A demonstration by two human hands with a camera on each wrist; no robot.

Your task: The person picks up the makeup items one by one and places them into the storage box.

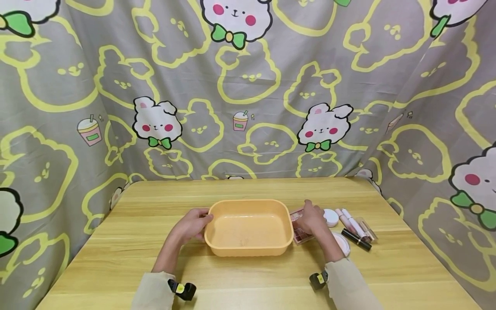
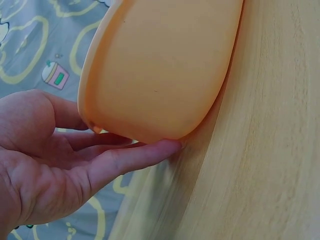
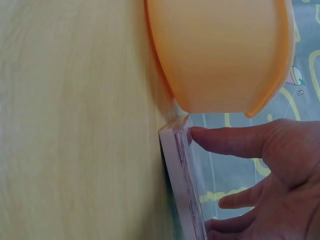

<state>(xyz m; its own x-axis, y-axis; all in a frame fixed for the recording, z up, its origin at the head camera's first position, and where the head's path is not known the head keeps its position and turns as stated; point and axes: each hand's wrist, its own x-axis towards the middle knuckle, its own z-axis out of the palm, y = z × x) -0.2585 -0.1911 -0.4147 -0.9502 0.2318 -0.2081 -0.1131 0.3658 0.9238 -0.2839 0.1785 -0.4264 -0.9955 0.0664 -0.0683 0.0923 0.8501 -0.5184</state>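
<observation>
My left hand [image 1: 193, 226] grips the left end of an orange plastic basin [image 1: 248, 251], its fingers and thumb about the end wall from rim to underside, as the left wrist view shows. The basin sits on the table and holds nothing. Just right of it lies an eyeshadow palette [image 1: 302, 236] with a clear lid, partly hidden by my right hand [image 1: 313, 218]. In the right wrist view the thumb [image 3: 227, 140] is fairly straight and touches the palette's lid near the basin. One other finger stands off the lid; another meets it farther along.
Beyond my right hand lie a round white case [image 1: 330, 217], another round white item [image 1: 342, 245] partly under the forearm, a black tube [image 1: 355, 239], pink and white tubes [image 1: 353, 224] and a clear-and-tan item [image 1: 366, 229]. A patterned curtain [image 1: 248, 86] surrounds the wooden table [image 1: 128, 241].
</observation>
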